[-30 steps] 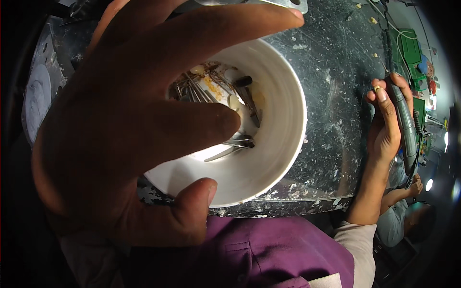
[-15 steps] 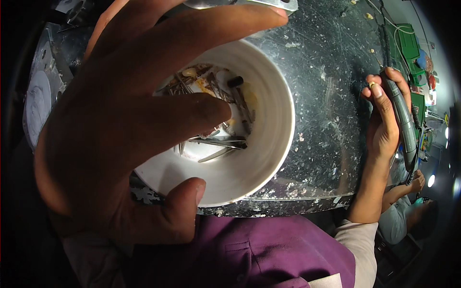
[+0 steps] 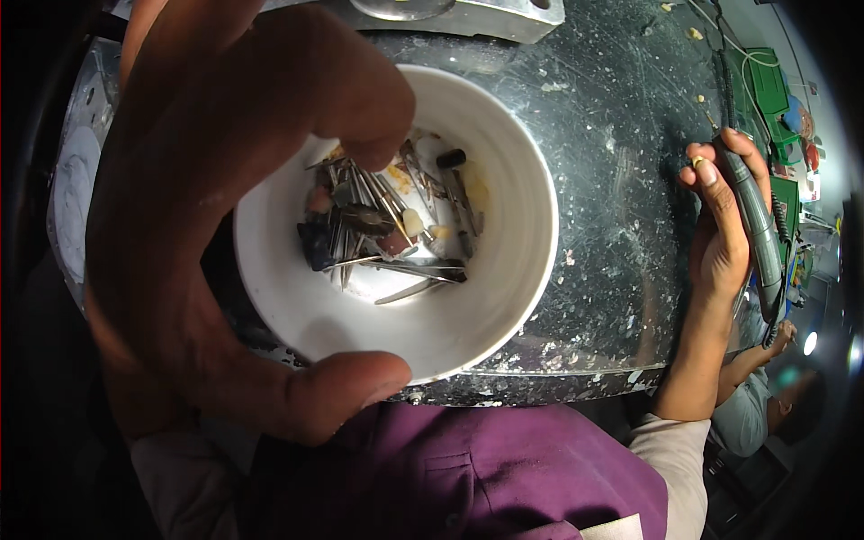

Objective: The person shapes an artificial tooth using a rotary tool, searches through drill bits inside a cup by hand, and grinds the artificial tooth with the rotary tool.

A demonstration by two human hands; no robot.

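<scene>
Left hand curves half open, seemingly empty, above the bowl of thin tools; hasty reaching may prick it; right hand grips a handpiece and yellowish bit

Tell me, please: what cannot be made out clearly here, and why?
Head view:
White bowl: upper-left rim hidden by left hand.
Thin metal tools: lower ones covered by others.
Yellow piece: too small, partly covered by right hand.
Metal block: cut off by upper edge.
</scene>
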